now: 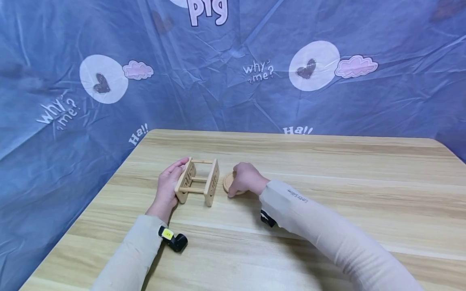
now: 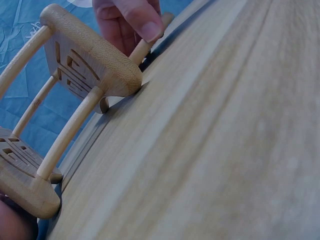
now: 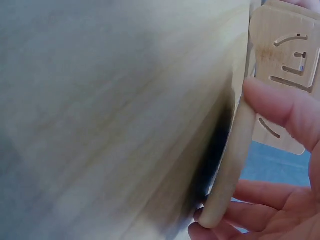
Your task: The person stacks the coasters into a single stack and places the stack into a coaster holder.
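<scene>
A small wooden coaster rack (image 1: 212, 184), with carved side panels joined by several round rods, stands on the left half of the table. My left hand (image 1: 168, 186) grips its left panel from outside, thumb and fingers at the panel's edges. Just right of the rack, my right hand (image 1: 248, 178) pinches a round wooden coaster (image 1: 227, 182) by its rim. The right wrist view shows the coaster (image 3: 232, 160) edge-on between thumb and fingers, low over the tabletop, with a dark shadow beneath. In the left wrist view, the rack's near rods and carved panel (image 2: 90, 55) partly hide the right hand.
The wood-grain table (image 1: 346, 178) extends far to the right and towards the front. A blue printed cloth (image 1: 225, 97) hangs behind its back edge. Black wrist cameras sit at the left sleeve (image 1: 134, 246) and right sleeve (image 1: 320, 226).
</scene>
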`<action>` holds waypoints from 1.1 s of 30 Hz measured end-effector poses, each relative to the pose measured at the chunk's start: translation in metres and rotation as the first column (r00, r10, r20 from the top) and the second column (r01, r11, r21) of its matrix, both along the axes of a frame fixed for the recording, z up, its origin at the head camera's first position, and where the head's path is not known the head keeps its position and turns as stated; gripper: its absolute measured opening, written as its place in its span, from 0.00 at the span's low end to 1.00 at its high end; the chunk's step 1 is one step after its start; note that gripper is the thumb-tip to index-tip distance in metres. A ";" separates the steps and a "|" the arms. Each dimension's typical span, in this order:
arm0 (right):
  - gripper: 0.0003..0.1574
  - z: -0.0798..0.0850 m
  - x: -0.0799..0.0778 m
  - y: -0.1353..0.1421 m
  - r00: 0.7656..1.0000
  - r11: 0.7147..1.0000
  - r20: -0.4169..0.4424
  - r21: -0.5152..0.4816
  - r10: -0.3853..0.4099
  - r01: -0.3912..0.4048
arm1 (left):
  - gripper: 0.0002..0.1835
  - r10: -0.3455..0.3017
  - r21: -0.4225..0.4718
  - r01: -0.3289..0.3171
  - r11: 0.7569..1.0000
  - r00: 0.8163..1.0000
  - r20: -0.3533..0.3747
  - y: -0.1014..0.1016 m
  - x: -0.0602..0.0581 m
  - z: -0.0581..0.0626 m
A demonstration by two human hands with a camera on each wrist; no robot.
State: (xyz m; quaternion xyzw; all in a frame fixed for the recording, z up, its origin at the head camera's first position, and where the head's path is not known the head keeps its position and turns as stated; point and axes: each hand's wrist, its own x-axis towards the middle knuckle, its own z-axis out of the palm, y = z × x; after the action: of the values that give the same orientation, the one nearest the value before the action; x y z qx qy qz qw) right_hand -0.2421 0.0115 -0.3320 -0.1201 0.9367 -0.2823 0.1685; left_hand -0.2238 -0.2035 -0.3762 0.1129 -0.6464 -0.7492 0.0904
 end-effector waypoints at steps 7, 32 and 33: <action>0.27 -0.001 0.002 0.000 0.998 0.995 0.036 -0.077 -0.056 0.059 | 0.19 0.006 -0.002 -0.006 1.000 1.000 0.010 0.000 0.001 0.001; 0.51 0.026 0.013 0.025 0.990 0.962 0.053 -0.235 -0.132 0.141 | 0.19 0.012 0.007 -0.012 1.000 1.000 -0.002 0.000 0.000 0.000; 0.47 0.027 0.013 0.028 0.991 0.962 0.052 -0.237 -0.127 0.136 | 0.19 0.010 0.008 -0.010 1.000 1.000 -0.001 0.000 0.000 0.001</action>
State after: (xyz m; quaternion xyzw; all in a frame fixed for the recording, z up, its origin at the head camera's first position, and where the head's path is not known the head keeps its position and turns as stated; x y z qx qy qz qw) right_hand -0.2289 0.0390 -0.3047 -0.0722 0.8983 -0.4063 0.1505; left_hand -0.2238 -0.2032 -0.3757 0.1162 -0.6428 -0.7513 0.0942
